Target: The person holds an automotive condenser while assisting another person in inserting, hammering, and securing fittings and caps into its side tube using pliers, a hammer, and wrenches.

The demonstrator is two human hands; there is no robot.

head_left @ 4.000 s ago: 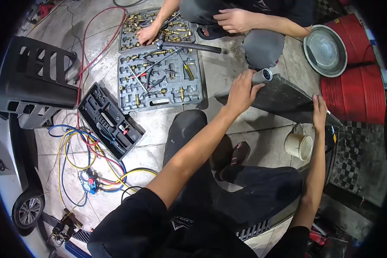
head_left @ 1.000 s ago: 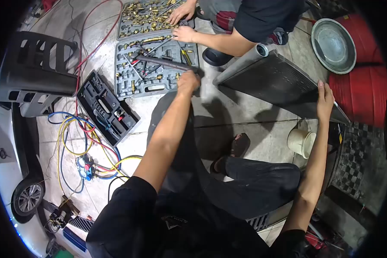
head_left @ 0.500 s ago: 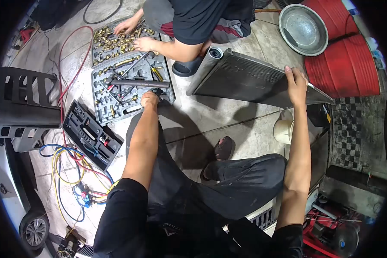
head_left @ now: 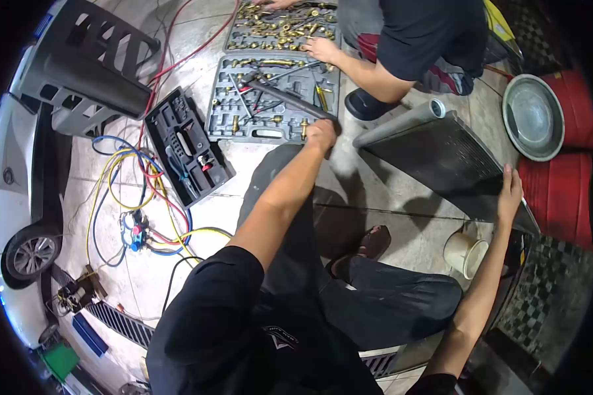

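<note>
My right hand (head_left: 509, 197) is closed over the upper edge of a dark finned car condenser (head_left: 435, 158), which leans at a slant on the floor. A silver cylinder (head_left: 402, 124) runs along the condenser's far end. At the near right corner of the grey tool case (head_left: 268, 133), my left hand (head_left: 321, 135) has curled fingers beside the end of a thick dark bar (head_left: 286, 99). Something dark shows past those fingers, but I cannot make out what they hold. Brass fittings (head_left: 283, 26) fill the case's far half, where another person's hand (head_left: 321, 49) rests.
A black tool tray (head_left: 217, 179), coloured hoses with a gauge set (head_left: 135, 230) and a dark plastic stool (head_left: 99, 72) stand left. A cream bucket (head_left: 464, 253), metal basin (head_left: 534, 118) and red drums (head_left: 560, 197) are at right. The other person (head_left: 435, 39) crouches ahead.
The view has swung left, so the case, condenser and both hands appear farther right. My right hand stays on the condenser; my left hand stays by the case's near corner.
</note>
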